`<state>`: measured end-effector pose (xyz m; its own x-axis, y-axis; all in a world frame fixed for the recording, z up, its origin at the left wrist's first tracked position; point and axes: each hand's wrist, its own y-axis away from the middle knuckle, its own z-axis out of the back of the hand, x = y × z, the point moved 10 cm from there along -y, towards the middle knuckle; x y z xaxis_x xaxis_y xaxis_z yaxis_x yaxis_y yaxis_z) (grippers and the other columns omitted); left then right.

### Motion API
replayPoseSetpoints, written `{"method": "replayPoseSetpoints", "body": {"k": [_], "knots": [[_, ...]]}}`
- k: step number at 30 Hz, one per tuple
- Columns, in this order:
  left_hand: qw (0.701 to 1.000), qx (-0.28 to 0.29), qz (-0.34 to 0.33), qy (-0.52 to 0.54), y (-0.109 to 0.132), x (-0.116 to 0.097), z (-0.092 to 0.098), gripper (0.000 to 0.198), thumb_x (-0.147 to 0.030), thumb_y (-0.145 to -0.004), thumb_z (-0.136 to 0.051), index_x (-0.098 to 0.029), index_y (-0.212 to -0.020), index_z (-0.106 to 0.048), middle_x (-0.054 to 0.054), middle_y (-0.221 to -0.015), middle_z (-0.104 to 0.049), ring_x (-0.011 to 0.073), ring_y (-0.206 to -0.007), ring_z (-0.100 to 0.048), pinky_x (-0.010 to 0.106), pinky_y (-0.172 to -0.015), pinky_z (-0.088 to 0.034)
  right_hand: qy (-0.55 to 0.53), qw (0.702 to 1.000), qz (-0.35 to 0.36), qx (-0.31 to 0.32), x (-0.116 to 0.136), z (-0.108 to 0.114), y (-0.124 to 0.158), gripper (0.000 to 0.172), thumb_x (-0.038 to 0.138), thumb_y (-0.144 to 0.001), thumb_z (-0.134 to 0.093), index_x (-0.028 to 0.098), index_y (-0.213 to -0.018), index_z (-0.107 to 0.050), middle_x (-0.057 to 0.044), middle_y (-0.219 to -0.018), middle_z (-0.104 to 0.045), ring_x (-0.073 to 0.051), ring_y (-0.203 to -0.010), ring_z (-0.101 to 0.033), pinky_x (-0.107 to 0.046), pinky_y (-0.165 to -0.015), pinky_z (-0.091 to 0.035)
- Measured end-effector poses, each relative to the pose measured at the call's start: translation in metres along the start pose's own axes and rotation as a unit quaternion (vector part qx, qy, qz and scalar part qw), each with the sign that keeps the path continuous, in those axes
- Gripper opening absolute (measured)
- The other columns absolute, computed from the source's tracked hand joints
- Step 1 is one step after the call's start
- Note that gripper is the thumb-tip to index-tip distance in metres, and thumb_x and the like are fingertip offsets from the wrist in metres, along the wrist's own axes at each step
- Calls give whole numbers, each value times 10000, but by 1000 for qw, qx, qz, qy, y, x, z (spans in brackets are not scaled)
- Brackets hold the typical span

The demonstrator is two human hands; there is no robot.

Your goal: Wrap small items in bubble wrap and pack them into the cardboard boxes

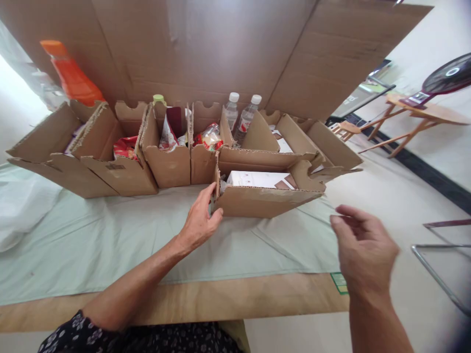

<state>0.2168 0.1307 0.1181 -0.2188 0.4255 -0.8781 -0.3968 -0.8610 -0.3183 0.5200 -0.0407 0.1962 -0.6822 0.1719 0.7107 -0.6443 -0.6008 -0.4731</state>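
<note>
In front of a row of cardboard boxes, an open-topped cardboard box (257,205) lies crosswise on the pale green cloth. Inside it rests a white carton (253,179) with brown patches, and some clear plastic shows at its left end. My left hand (198,220) grips that left end, fingers on the end wall and thumb at the front corner. Off the right end of the box, my right hand (366,247) hangs apart from it, fingers loosely curled, with a small gap between thumb and forefinger. Nothing shows in the right hand.
Behind stand several upright cardboard boxes (167,166) with a red packet (126,148) and other packets. Two clear bottles (246,117) and an orange bottle (75,76) rise nearby. A tall cardboard panel (206,49) backs the row. White plastic (27,206) lies left; a fan (449,73) stands right.
</note>
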Motion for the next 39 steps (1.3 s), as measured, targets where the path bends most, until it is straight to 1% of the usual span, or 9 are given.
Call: {"method": "replayPoseSetpoints", "body": {"k": [3,6,9,17,23,25,31,35,39], "knots": [[1000,-18,-4,-1,1,2,-2,670,-177,-848,-588,-204,-1503,-447,175,-1489,-548,299,-1298,-595,481,-995,-583,-19,991,-73,107,-38,-41,1,459,481,-773,-767,251,-1163,-690,-137,-1186,-740,-331,-1024,-727,-521,-838,-592],[999,-32,2,-2,3,5,-4,676,-185,-844,-595,-231,-1503,-453,171,-1525,-509,320,-1355,-547,471,-956,-600,-88,974,-72,198,-35,-85,-4,521,531,-758,-766,208,-1156,-674,-134,-1191,-739,-319,-1099,-708,-470,-855,-604],[999,-38,-14,7,8,1,-6,697,-191,-853,-597,-235,-1526,-421,164,-1511,-534,302,-1336,-572,483,-1003,-584,-137,965,-69,211,-25,-103,-3,492,542,-755,-771,184,-1080,-679,-117,-1090,-758,-290,-1019,-712,-444,-849,-604],[994,-109,-32,1,74,-10,39,652,-199,-883,-612,-207,-1512,-444,154,-1471,-589,296,-1387,-562,497,-1178,-461,-90,985,-33,141,6,-70,72,317,500,-834,-722,211,-962,-697,-92,-926,-762,-270,-860,-720,-443,-807,-588],[982,-183,43,-24,110,4,123,429,-273,-891,-675,-191,-1303,-592,112,-1219,-710,273,-1211,-671,440,-1110,-523,-114,966,19,231,85,-116,105,254,449,-847,-679,232,-977,-687,-81,-890,-731,-254,-808,-692,-355,-625,-571],[980,-195,19,-22,106,-13,125,483,-264,-874,-680,-186,-1339,-572,115,-1242,-700,276,-1215,-664,458,-1119,-516,-150,962,11,229,94,-117,97,310,471,-830,-705,227,-1017,-664,-67,-897,-720,-238,-786,-687,-337,-602,-568],[995,-77,-54,21,107,-50,67,697,-201,-857,-635,-199,-1526,-439,150,-1492,-582,302,-1388,-556,496,-1180,-465,-172,982,-53,64,47,-50,106,483,457,-825,-769,238,-1224,-605,-100,-1164,-691,-243,-949,-697,-392,-811,-599],[991,-128,23,-12,131,-20,103,524,-229,-887,-644,-203,-1404,-562,119,-1306,-693,285,-1247,-649,470,-1131,-507,-137,974,-64,169,58,-77,150,399,480,-858,-720,250,-1169,-623,-90,-1041,-705,-248,-832,-693,-408,-723,-600],[985,-169,26,-30,139,-18,119,483,-254,-892,-648,-193,-1365,-567,122,-1267,-693,291,-1258,-637,475,-1135,-496,-179,967,-39,178,82,-90,142,397,461,-868,-709,256,-1189,-598,-84,-1107,-692,-244,-884,-694,-417,-786,-604]]}}
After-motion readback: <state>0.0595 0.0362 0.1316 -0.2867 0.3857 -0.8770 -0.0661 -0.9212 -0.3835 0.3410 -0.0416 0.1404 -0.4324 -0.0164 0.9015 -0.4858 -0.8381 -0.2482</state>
